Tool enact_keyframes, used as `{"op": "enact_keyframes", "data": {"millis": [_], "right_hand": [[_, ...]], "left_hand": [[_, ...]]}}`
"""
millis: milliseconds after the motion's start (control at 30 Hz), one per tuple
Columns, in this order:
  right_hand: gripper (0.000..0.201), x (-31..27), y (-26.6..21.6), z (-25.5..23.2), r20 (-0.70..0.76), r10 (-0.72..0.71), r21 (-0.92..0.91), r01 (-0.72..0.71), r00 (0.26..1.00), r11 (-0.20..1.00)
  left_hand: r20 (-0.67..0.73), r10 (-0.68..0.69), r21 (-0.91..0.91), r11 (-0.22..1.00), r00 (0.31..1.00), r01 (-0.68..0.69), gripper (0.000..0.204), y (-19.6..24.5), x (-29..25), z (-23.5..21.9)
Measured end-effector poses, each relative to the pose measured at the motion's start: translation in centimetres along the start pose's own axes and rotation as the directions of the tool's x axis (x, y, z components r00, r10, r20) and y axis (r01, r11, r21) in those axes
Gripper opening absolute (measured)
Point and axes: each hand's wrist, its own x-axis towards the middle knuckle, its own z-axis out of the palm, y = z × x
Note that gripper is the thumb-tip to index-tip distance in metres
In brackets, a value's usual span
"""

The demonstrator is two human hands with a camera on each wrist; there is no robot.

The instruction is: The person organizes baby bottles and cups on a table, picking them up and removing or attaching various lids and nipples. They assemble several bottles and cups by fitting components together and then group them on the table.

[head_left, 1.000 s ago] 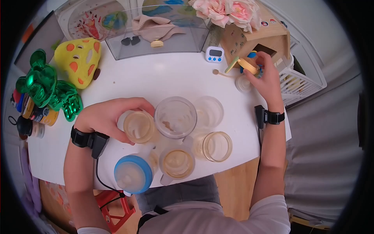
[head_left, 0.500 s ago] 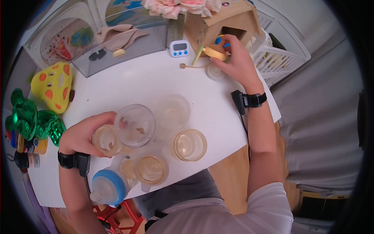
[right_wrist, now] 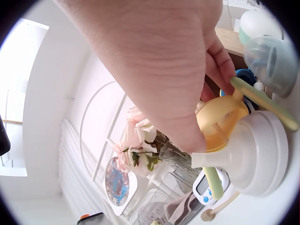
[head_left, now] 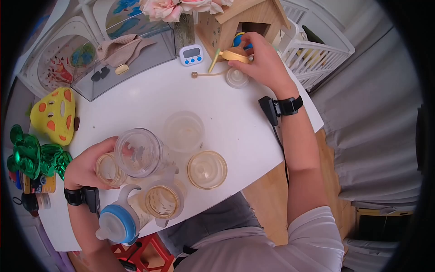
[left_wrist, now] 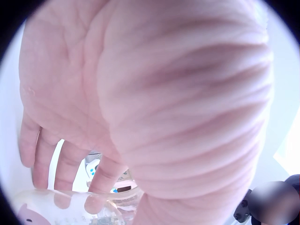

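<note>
Nearest: blue-ringed bottle [head_left: 118, 223], tilted over the counter [head_left: 244, 118] edge, beside the handled cup [head_left: 162, 202]. Left hand [head_left: 85, 167] partly open, thumb and fingers curved round the small amber-rimmed jar [head_left: 109, 170]; the tall clear container [head_left: 138, 153] is just beside it. Round amber-rimmed jar [head_left: 207, 169] stands to the right, frosted container [head_left: 183, 131] behind. Farther: right hand [head_left: 268, 64] nearly closed, pinching the yellow cap [head_left: 236, 55] between thumb and fingers, above the clear disc-like part [head_left: 236, 78]. Beyond: white timer [head_left: 191, 55], wooden house [head_left: 247, 20].
</note>
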Motion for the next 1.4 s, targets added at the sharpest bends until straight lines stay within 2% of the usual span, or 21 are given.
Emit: {"op": "enact_keyframes", "data": {"millis": [67,200,300,367,433,467,500,533,567,600,700,733,767,800,900,933,1000,1133,1167,1300,1400], "right_hand": [[0.065,0.1,0.0,-0.1,0.049,0.019,-0.015,-0.018,0.999,1.0],[0.061,0.0,0.5,0.4,0.026,-0.002,-0.012,0.002,1.0,1.0],[0.069,0.0,0.7,0.2,0.068,0.017,-0.029,-0.015,0.998,0.999],[0.061,-0.2,0.2,-0.8,-0.028,0.034,-0.056,-0.035,0.999,0.998],[0.048,0.1,-0.3,-4.5,-0.221,0.059,0.128,-0.031,0.973,0.991],[0.036,0.3,-0.4,-7.0,-0.346,0.028,0.132,0.019,0.938,0.991],[0.031,0.1,-0.4,-10.2,-0.364,0.029,0.155,0.03,0.931,0.987],[0.028,-0.9,-2.5,-12.8,-0.366,0.013,0.176,0.055,0.93,0.983],[0.025,-2.2,-4.4,-14.9,-0.376,-0.006,0.193,0.084,0.927,0.978],[0.025,-3.4,-5.1,-16.2,-0.377,-0.013,0.188,0.091,0.926,0.978],[0.023,-6.5,-6.8,-17.4,-0.325,-0.005,0.181,0.068,0.946,0.981],[0.024,-7.6,-7.2,-17.1,-0.286,0.101,0.251,-0.028,0.953,0.968],[0.024,-8.6,-7.6,-16.7,-0.243,0.204,0.317,-0.121,0.948,0.941],[0.024,-9.4,-7.9,-16.3,-0.245,0.203,0.318,-0.119,0.948,0.941],[0.03,-11.6,-9.9,-15.1,-0.195,0.08,0.12,-0.057,0.978,0.991],[0.03,-12.2,-10.5,-15.3,-0.19,0.078,0.119,-0.056,0.979,0.991],[0.028,-13.3,-11.3,-15.7,-0.056,-0.025,0.056,0.028,0.998,0.998],[0.021,-15.0,-12.8,-15.6,-0.045,0.026,-0.003,-0.026,0.999,1.0],[0.018,-15.2,-13.7,-15.4,-0.094,0.053,0.005,-0.053,0.994,0.999],[0.017,-16.7,-15.1,-16.1,-0.069,0.015,0.098,-0.008,0.997,0.995],[0.017,-16.2,-15.8,-16.3,-0.062,0.024,0.061,-0.02,0.998,0.998]], "left_hand": [[0.001,-0.003,0.003,1.0,1.0,0.003,0.078,0.0,-0.1,-0.1],[-0.002,-0.007,-0.027,1.0,1.0,0.007,0.079,-0.1,-0.2,-0.1],[0.001,-0.014,-0.015,1.0,1.0,0.014,0.079,0.3,-0.1,0.0],[-0.004,-0.033,-0.014,0.999,0.999,0.033,0.079,0.5,-0.1,0.1],[-0.022,-0.045,-0.008,0.999,0.999,0.045,0.079,1.1,-0.4,0.3],[-0.07,-0.014,0.07,0.997,0.997,0.019,0.08,1.1,-0.7,0.1],[-0.107,0.005,0.133,0.991,0.994,0.01,0.081,0.9,-1.3,0.4],[-0.105,-0.002,0.124,0.992,0.995,0.015,0.081,1.3,-2.5,0.7],[-0.18,-0.03,0.259,0.963,0.983,0.077,0.082,2.2,-3.9,0.8],[-0.265,-0.04,0.386,0.911,0.964,0.144,0.084,2.9,-5.1,0.8],[-0.383,-0.04,0.419,0.883,0.923,0.212,0.081,3.1,-7.6,2.4],[-0.438,-0.04,0.44,0.862,0.898,0.253,0.078,3.1,-8.0,3.1],[-0.454,-0.012,0.426,0.875,0.891,0.229,0.074,3.4,-7.9,4.0],[-0.454,-0.01,0.428,0.874,0.891,0.228,0.074,3.1,-7.9,4.6],[-0.485,0.04,0.432,0.88,0.873,0.199,0.069,2.5,-8.4,6.1],[-0.487,0.038,0.427,0.882,0.872,0.2,0.069,2.3,-8.7,6.4],[-0.498,0.06,0.426,0.886,0.865,0.185,0.066,2.0,-9.2,6.9],[-0.528,0.075,0.391,0.906,0.846,0.164,0.061,1.7,-9.7,7.9],[-0.531,0.076,0.388,0.907,0.844,0.162,0.059,1.7,-9.7,8.2],[-0.535,0.082,0.406,0.898,0.841,0.171,0.053,2.0,-10.0,8.7],[-0.566,0.098,0.408,0.896,0.818,0.175,0.051,1.7,-10.5,8.9]]}}
